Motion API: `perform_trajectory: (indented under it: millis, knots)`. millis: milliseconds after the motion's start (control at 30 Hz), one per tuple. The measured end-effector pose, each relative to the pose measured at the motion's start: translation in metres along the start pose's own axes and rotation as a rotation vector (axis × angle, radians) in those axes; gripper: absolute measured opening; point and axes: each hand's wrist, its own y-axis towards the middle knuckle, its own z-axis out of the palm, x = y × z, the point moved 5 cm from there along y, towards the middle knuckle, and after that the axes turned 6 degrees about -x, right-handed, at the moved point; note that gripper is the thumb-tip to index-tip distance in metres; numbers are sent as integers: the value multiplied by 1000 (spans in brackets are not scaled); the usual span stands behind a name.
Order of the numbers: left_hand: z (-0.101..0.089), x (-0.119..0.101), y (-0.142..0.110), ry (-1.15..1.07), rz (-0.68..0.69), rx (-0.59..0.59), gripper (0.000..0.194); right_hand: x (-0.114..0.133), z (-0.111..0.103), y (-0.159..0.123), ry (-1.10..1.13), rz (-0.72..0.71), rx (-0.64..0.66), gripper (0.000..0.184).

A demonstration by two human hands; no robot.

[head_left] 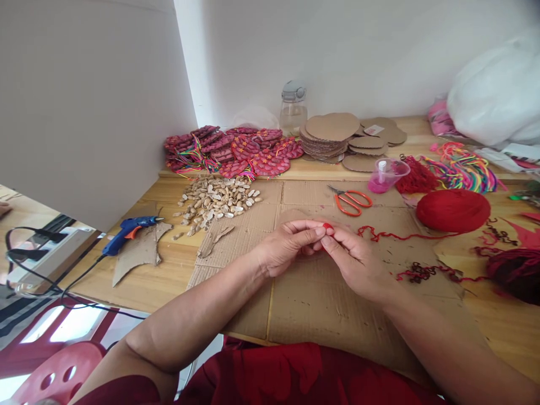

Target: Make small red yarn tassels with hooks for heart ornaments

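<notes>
Across a wooden worktop, a cardboard sheet lies before stacked cardboard cutouts; left hand and right hand meet above it near a red yarn ball. One cutout's label is unreadably small; both grips pinch a small red piece.

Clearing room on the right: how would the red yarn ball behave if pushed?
The red yarn ball may roll, given its rounded sides. Being wound yarn, it is probably soft and fairly light. The loose strand apparently trailing from it may drag along.
</notes>
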Motion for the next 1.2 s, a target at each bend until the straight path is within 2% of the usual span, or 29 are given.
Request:
perform_trajectory:
  millis: [67, 233, 400, 533, 600, 767, 900, 1200]
  knots:
    - [2, -3, -1, 15, 59, -14, 24, 1, -1, -2, -19, -10, -51, 21]
    - [6, -5, -4, -19, 127, -23, 21, 6, 1, -3, -25, -23, -42, 28]
    - [9, -7, -4, -60, 201, -1, 18, 0, -2, -2, 26, 63, -66, 33]
    - [1, -11, -3, -83, 246, -119, 11, -8, 1, -4, 18, 143, -37, 35]
    - [0, -12, -3, -122, 223, -132, 9, -9, 6, -6, 54, 194, 4, 36]
    - [7, -14, -7, -287, 139, -27, 8, -10, 20, -10, 263, 314, 112, 35]
    - [10, -13, -6, -361, 135, 18, 10, -10, 23, -11, 312, 346, 119, 33]
    - [4, -10, -3, -315, 127, -17, 10, -10, 23, -10, 424, 462, 83, 23]
